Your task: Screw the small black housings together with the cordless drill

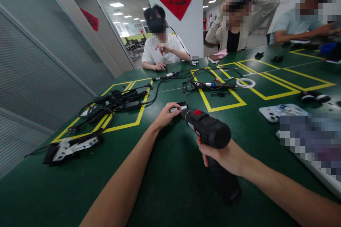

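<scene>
My right hand (pixel 221 156) grips a black cordless drill (pixel 206 127) with a red switch on top. The drill points forward and left, and its chuck is close to the fingers of my left hand (pixel 168 115). Those fingers are closed around a small dark piece with a silvery part (pixel 183 105), resting on or just above the green table (pixel 165 184). Whether the drill's tip touches the piece I cannot tell. My fingers partly cover the piece, so its kind is not clear.
Tangled black cables (pixel 119 101) lie left, behind a black pouch (pixel 73 149). More cables and a pen-like tool (pixel 213 85) lie ahead near a white coil (pixel 245 83). A phone (pixel 282 111) is at right. Three people sit across the table, one (pixel 165 48) straight ahead.
</scene>
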Demonstrator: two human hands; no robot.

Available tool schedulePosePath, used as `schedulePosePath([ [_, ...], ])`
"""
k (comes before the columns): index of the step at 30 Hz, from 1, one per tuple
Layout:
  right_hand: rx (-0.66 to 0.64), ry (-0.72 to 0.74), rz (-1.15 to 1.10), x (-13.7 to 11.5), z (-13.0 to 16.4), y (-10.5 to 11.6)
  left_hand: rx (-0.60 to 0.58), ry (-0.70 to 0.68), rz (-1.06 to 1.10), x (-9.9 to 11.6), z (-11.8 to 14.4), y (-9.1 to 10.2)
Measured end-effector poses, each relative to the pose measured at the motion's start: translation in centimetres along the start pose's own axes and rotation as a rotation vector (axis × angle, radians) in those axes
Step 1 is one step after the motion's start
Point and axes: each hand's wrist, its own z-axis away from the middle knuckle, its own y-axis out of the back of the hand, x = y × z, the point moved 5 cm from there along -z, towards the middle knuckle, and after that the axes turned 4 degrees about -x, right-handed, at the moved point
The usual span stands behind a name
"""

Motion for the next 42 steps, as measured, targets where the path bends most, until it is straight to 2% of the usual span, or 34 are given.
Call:
schedulePosePath([
  [26, -0.003, 0.028, -0.021, -0.04, -0.23, 0.0, 0.014, 0.031, 0.025, 0.26, -0.37, -0.16],
  [36, -0.11, 0.059, -0.066, 0.24, -0.19, 0.11, 0.015, 0.018, 0.004, 0.22, -0.27, -0.2],
  [42, -0.059, 0.075, -0.092, 0.09, -0.17, -0.02, 0.021, 0.011, 0.013, -0.04, -0.3, -0.24],
])
